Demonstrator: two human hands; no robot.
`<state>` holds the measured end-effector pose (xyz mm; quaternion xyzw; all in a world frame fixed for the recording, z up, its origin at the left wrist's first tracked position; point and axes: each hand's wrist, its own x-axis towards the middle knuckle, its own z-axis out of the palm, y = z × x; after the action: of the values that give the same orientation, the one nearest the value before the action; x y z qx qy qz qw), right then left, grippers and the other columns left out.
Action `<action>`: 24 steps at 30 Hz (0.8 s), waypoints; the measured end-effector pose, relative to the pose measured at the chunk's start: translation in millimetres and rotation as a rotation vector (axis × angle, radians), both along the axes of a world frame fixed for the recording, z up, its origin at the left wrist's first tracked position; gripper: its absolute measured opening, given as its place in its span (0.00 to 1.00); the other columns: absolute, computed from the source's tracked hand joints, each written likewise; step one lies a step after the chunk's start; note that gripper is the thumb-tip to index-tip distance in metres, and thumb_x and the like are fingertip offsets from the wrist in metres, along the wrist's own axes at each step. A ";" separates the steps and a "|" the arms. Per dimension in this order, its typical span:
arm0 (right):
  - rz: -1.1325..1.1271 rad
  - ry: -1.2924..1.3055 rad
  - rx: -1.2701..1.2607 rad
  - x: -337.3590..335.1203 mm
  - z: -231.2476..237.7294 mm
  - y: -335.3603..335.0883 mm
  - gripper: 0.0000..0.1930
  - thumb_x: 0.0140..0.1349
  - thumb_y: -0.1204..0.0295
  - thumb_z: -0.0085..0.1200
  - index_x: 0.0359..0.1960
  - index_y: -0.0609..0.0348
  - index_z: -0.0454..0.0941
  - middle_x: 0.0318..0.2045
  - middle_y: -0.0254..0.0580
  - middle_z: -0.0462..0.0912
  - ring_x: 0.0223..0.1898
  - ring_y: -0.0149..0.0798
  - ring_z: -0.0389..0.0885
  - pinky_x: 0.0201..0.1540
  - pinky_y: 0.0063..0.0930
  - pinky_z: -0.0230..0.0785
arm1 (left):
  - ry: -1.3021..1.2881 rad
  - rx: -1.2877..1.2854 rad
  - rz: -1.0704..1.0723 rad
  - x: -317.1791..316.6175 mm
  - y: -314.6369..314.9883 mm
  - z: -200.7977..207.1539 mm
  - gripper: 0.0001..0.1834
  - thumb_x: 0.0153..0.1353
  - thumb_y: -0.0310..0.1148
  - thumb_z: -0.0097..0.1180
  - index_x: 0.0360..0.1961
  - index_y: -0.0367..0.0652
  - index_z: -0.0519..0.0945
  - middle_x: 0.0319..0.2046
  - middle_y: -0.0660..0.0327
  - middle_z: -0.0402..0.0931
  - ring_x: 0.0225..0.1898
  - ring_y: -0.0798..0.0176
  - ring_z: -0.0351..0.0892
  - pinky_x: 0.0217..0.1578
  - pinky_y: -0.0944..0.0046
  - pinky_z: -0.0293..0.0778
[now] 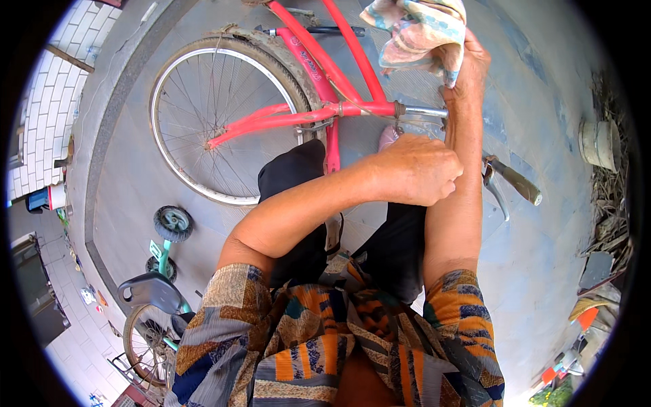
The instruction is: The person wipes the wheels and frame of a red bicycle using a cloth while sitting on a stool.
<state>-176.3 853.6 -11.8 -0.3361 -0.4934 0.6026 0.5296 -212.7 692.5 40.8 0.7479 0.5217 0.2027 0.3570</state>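
A red bicycle (319, 119) stands in front of me, its front wheel (224, 197) to the left. Its silver handlebar stem (424, 111) points right and passes behind my right forearm. My right hand (471, 64), fingers closed, holds a crumpled pale cloth (427, 30) with pink and blue patches above the stem. My left hand (420, 169) is curled into a fist against or just over my right forearm. Whatever its fingers may hold is hidden. To the right of that forearm, the handlebar grip (519, 182) and brake lever (498, 197) stick out.
A small teal child's bike (159, 254) with a dark seat (150, 290) stands at the lower left. Behind it is another bicycle wheel (139, 346). A pale round pot (600, 146) and piled sticks (614, 197) line the right edge. White brick walls (47, 122) rise at the left.
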 end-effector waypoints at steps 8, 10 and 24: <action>-0.063 -0.529 0.578 -21.9 -2.4 -8.3 0.10 0.62 0.74 0.55 0.44 0.58 0.83 0.28 0.33 0.83 0.27 0.24 0.77 0.32 0.17 0.70 | 0.141 0.029 -0.072 -27.9 -10.1 -44.7 0.09 0.52 0.31 0.51 0.23 0.35 0.77 0.24 0.45 0.78 0.29 0.43 0.79 0.33 0.48 0.72; -0.058 -0.492 0.411 -25.4 -3.0 -12.9 0.10 0.62 0.74 0.55 0.43 0.60 0.83 0.28 0.35 0.83 0.27 0.25 0.77 0.32 0.18 0.70 | 0.322 -0.018 -0.101 -28.3 -14.6 -58.2 0.10 0.51 0.31 0.54 0.30 0.37 0.82 0.30 0.49 0.81 0.35 0.48 0.82 0.36 0.46 0.74; 0.192 0.202 -0.170 -53.3 -7.5 1.1 0.14 0.68 0.74 0.39 0.50 0.69 0.72 0.44 0.49 0.80 0.44 0.43 0.81 0.51 0.38 0.75 | 0.668 -0.088 -0.319 0.0 -11.5 -70.3 0.12 0.56 0.33 0.53 0.39 0.46 0.84 0.41 0.57 0.81 0.47 0.50 0.78 0.47 0.37 0.67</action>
<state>-229.6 854.8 -19.3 -0.2688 -0.4149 0.7206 0.4862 -212.7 681.0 -29.5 0.8286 0.4947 -0.1333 0.2258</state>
